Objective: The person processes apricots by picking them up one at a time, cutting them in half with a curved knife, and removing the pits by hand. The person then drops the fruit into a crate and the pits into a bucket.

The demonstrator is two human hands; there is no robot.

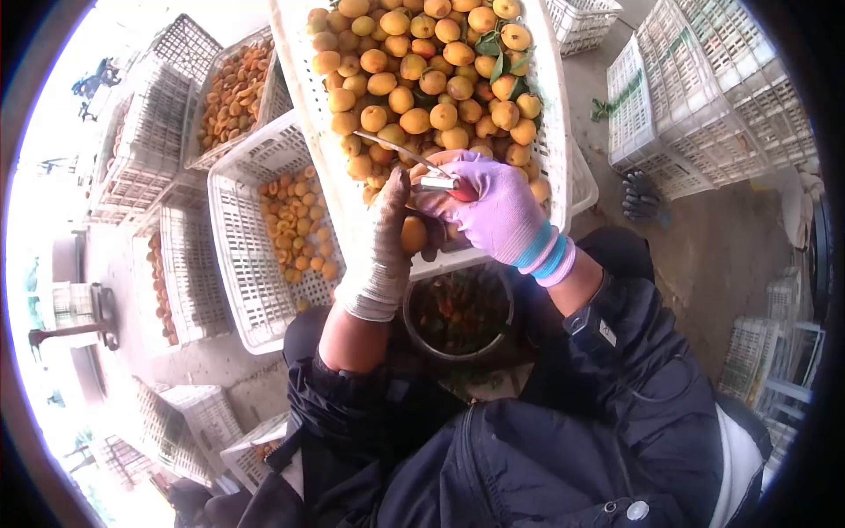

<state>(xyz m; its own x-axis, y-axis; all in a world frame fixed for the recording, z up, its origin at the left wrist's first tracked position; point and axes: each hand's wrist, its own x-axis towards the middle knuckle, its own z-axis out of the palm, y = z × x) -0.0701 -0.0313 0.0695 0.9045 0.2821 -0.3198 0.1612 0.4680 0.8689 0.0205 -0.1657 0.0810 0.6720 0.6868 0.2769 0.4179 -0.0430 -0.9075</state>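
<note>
My right hand (497, 201), in a lilac glove with blue cuff bands, is closed around the red handle of a small knife (400, 150). The knife's thin blade points up and left over the fruit. Close beside it, my left hand (387, 242) wears a white glove with dark, stained fingers. Those fingers curl around an apricot (414, 235), which shows below the thumb. Both hands meet over the near end of a white crate (556, 97) heaped with whole apricots (405, 70) and a few green leaves. Part of the left fingers is hidden behind the right hand.
A round bucket (459, 312) with dark scraps stands between my knees. To the left, a white crate (255, 290) holds orange fruit, and another crate (236, 97) holds more. Stacked crates (704, 88) stand at the right, near a dark glove (641, 195) on the floor.
</note>
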